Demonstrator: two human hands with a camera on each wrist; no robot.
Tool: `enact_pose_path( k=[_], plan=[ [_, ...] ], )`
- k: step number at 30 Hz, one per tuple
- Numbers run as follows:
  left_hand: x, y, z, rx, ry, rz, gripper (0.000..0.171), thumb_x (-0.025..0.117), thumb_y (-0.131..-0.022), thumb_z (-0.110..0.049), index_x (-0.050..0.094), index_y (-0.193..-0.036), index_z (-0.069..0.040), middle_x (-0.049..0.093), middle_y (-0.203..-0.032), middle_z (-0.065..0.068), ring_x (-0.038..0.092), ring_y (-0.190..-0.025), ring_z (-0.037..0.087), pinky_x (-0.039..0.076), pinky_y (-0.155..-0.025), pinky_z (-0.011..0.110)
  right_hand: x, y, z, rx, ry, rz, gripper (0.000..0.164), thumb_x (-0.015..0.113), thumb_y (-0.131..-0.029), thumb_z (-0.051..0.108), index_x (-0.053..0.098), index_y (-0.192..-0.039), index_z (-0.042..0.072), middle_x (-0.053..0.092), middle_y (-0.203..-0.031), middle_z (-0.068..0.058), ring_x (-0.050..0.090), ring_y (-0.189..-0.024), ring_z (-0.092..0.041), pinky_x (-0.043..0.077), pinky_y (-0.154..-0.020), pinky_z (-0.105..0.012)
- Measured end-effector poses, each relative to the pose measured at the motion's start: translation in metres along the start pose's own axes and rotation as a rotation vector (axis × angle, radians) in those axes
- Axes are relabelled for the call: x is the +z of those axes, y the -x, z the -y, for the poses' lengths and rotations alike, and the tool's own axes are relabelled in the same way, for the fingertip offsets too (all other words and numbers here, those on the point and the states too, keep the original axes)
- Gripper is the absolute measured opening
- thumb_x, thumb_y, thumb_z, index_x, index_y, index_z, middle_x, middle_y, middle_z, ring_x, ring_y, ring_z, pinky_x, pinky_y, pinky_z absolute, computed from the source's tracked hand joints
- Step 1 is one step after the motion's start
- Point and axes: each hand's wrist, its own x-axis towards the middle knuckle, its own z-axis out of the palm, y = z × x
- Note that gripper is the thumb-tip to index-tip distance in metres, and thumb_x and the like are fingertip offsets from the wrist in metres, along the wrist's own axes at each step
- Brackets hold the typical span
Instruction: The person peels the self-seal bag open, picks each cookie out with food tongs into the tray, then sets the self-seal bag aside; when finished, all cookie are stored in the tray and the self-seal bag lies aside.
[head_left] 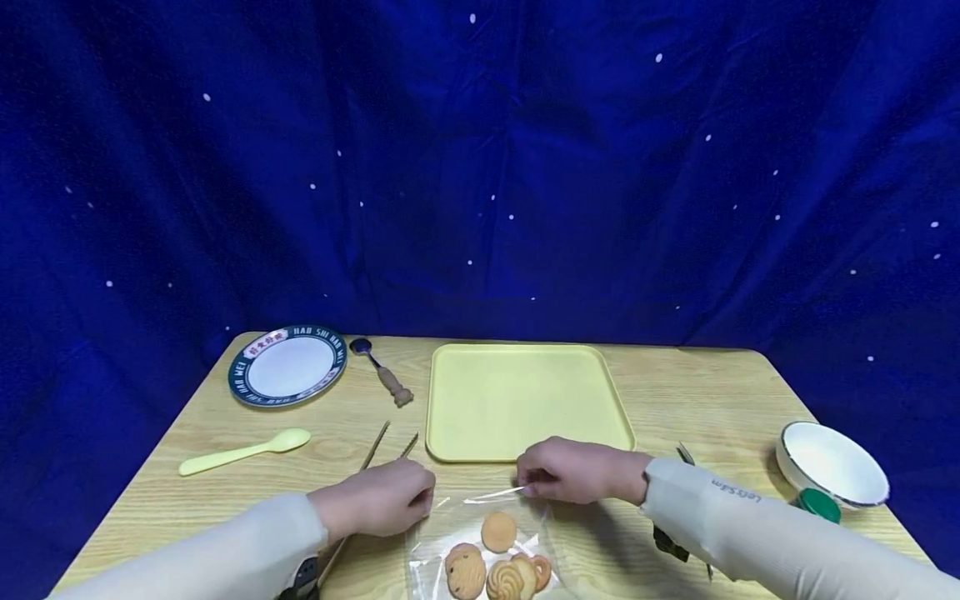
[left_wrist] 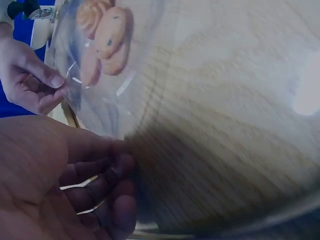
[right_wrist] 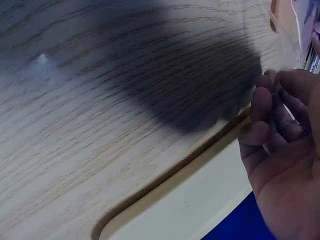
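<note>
A clear plastic bag with several cookies inside lies at the table's near side. Its contents include a plain round cookie, an oval cookie with dark specks and a swirl cookie. At the bag's upper left corner, my left hand pinches the plastic between thumb and forefinger. My right hand pinches the opposite upper corner, its other fingers curled, just in front of the yellow tray. Partly hidden under the left hand and forearm are metal tongs.
A blue-rimmed plate, a spoon with a brown handle and a pale yellow spoon lie left. On the right are a white bowl, a green lid and a metal utensil, partly covered by the right sleeve.
</note>
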Motion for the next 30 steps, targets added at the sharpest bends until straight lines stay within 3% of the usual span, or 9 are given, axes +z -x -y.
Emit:
enact_pose_path(
  k=[9, 22, 25, 30],
  plan=[
    [0.01, -0.028, -0.017, 0.026, 0.071, -0.034, 0.023, 0.055, -0.093, -0.005, 0.052, -0.071, -0.011, 0.043, -0.063, -0.009, 0.038, -0.054, 0.001, 0.034, -0.051, 0.018, -0.012, 0.028, -0.013, 0.051, 0.004, 0.077, 0.014, 0.062, -0.094, 0.013, 0.059, -0.08, 0.014, 0.049, -0.069, 0.013, 0.038, -0.06, 0.005, 0.036, -0.058, -0.014],
    [0.027, -0.073, -0.047, 0.038, 0.132, -0.037, 0.02, 0.052, -0.098, -0.01, 0.056, -0.079, -0.012, 0.048, -0.066, -0.009, 0.04, -0.056, 0.001, 0.037, -0.056, 0.017, -0.017, 0.062, -0.026, 0.31, 0.092, 0.136, 0.019, 0.069, -0.087, 0.012, 0.057, -0.074, 0.018, 0.046, -0.068, 0.013, 0.039, -0.06, -0.001, 0.035, -0.057, -0.019],
    [0.028, -0.076, -0.047, 0.041, 0.136, -0.045, 0.017, 0.052, -0.097, -0.01, 0.057, -0.081, -0.013, 0.049, -0.068, -0.009, 0.041, -0.057, 0.0, 0.039, -0.056, 0.017, -0.019, 0.058, -0.022, 0.29, 0.093, 0.127, 0.02, 0.068, -0.087, 0.013, 0.056, -0.073, 0.019, 0.045, -0.066, 0.013, 0.038, -0.058, -0.001, 0.034, -0.055, -0.018],
    [0.027, -0.078, -0.046, 0.042, 0.148, -0.055, 0.014, 0.055, -0.097, -0.011, 0.059, -0.084, -0.013, 0.052, -0.069, -0.01, 0.042, -0.058, 0.0, 0.039, -0.057, 0.017, -0.015, 0.042, -0.014, 0.145, 0.047, 0.056, 0.019, 0.061, -0.095, 0.017, 0.058, -0.077, 0.019, 0.045, -0.066, 0.015, 0.036, -0.055, 0.002, 0.033, -0.055, -0.016]
  ],
)
